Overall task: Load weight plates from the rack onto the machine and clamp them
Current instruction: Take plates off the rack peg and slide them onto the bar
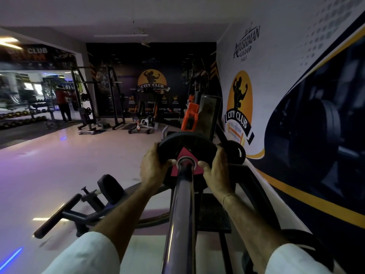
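Note:
A black weight plate (183, 142) with a red triangle around its hole sits on the machine's chrome sleeve bar (180, 210), which runs from the bottom of the view up to the plate. My left hand (153, 167) grips the plate's left rim and my right hand (216, 168) grips its right rim, thumbs on the near face beside the bar. Another black plate (236, 152) stands behind, to the right, near the wall.
The machine's black frame with a padded roller (111, 187) and a handle (56, 216) lies low on the left. An orange and black machine (190, 115) stands beyond the plate. The painted wall (296, 95) runs close on the right. Racks and a person (64, 103) are far left.

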